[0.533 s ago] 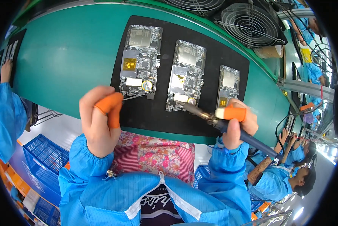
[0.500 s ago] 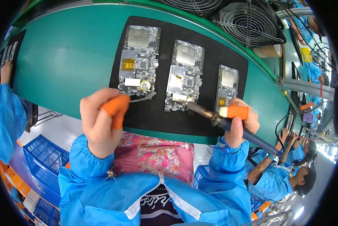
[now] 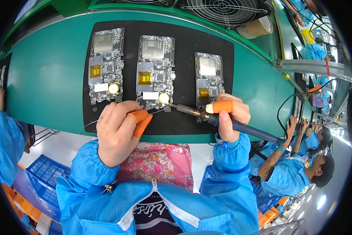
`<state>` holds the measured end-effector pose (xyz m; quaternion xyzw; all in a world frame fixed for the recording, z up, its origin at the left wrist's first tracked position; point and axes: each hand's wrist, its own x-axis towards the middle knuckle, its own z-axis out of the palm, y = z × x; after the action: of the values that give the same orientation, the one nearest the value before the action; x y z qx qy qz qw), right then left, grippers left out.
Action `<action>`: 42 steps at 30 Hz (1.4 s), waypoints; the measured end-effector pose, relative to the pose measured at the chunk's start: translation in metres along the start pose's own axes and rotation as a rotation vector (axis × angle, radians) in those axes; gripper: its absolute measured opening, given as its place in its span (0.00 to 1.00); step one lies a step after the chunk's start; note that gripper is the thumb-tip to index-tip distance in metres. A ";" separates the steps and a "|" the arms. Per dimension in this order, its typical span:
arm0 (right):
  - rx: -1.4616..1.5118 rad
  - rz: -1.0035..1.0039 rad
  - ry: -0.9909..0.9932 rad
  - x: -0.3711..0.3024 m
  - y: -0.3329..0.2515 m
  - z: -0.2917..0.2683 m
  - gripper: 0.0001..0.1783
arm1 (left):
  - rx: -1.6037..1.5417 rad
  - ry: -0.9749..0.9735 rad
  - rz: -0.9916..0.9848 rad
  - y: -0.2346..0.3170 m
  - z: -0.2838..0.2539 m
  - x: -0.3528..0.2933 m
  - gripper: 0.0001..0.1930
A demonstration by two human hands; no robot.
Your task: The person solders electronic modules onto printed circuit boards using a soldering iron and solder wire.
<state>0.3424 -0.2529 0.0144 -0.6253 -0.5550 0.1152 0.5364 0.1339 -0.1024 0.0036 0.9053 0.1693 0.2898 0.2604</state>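
My left hand (image 3: 119,131), with orange finger covers, pinches a thin solder wire (image 3: 160,110) below the gap between two circuit boards. The wire's end reaches toward the tip of a soldering iron (image 3: 246,129). My right hand (image 3: 233,117), also with an orange finger cover, grips the iron's dark blue handle. The tip is at the lower right edge of a round yellow-rimmed coin cell (image 3: 164,98) on the middle circuit board (image 3: 155,70). Whether tip and wire touch is too small to tell. My right fingers partly cover the lower end of the right circuit board (image 3: 209,82).
The left circuit board (image 3: 105,64) shares the black mat (image 3: 185,47) on a green bench (image 3: 50,78). A fan (image 3: 225,9) and a cardboard tube (image 3: 255,27) stand behind. The iron's cable (image 3: 278,117) runs right. Co-workers sit on both sides.
My left hand has moved right relative to the boards, bringing the wire from beside the middle board to the iron's tip. The iron stays by the coin cell. The whole view has shifted.
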 end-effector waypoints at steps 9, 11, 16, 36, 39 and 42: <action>-0.026 -0.086 -0.089 0.005 0.000 0.005 0.06 | 0.035 -0.010 -0.014 0.001 0.005 -0.001 0.12; -0.026 -0.083 -0.094 0.006 -0.001 0.005 0.06 | 0.031 -0.009 -0.010 0.001 0.005 -0.001 0.12; -0.019 -0.093 -0.098 0.006 0.001 0.006 0.06 | 0.040 -0.008 0.012 0.000 0.009 0.001 0.12; -0.021 -0.097 -0.107 0.006 0.002 0.004 0.06 | 0.070 -0.028 0.085 0.007 0.015 0.006 0.10; -0.023 -0.072 -0.113 0.006 0.001 0.004 0.06 | 0.078 -0.039 0.071 0.007 0.013 0.006 0.10; -0.024 -0.068 -0.102 0.004 0.000 0.004 0.06 | 0.094 -0.043 0.078 0.006 0.016 0.006 0.10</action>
<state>0.3415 -0.2472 0.0144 -0.6058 -0.6039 0.1221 0.5034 0.1494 -0.1107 -0.0018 0.9284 0.1416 0.2720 0.2098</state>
